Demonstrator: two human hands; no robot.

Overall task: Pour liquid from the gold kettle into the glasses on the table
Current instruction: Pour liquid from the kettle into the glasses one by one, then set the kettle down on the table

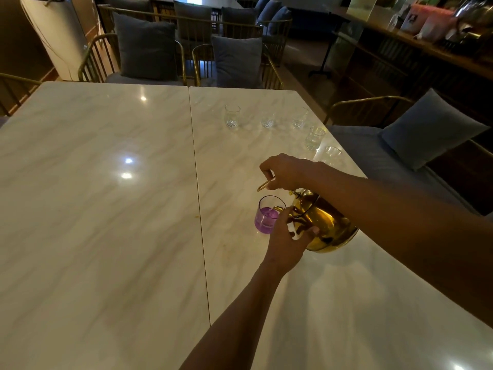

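Observation:
A gold kettle (324,222) is tilted to the left, its spout over the rim of a glass (267,215) that holds purple liquid. My right hand (286,170) is closed on the kettle's thin gold handle above it. My left hand (289,237) grips the kettle's body near the spout, close beside the glass. Several clear glasses that look empty stand farther back on the white marble table (106,209): one (232,116) at the left, others (315,138) curving toward the right edge.
A seam (198,196) runs between two joined tabletops. Gold-framed chairs with grey cushions (236,61) line the far side. A bench with a cushion (429,129) sits to the right. A cluttered counter (440,36) is at the back right.

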